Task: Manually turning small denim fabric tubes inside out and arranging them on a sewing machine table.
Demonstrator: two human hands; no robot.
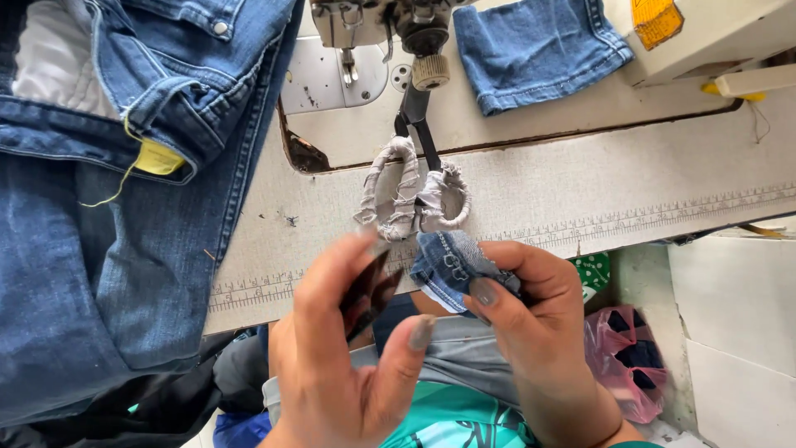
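My right hand (531, 323) pinches a small folded scrap of blue denim (452, 265) with a line of stitching on it, just off the table's front edge. Close beside it, my left hand (348, 365) holds a small dark tool (371, 294) between thumb and fingers, its tip pointing toward the scrap. I cannot tell what kind of tool it is. Just beyond both hands, scissors (414, 195) with cloth-wrapped handles lie on the table, blades pointing away.
A pair of blue jeans (108, 232) with a yellow tag (157, 158) covers the table's left side. A sewing machine head (373, 21) stands at the back, with another denim piece (539, 46) to its right. A pink plastic bag (626, 357) hangs below right.
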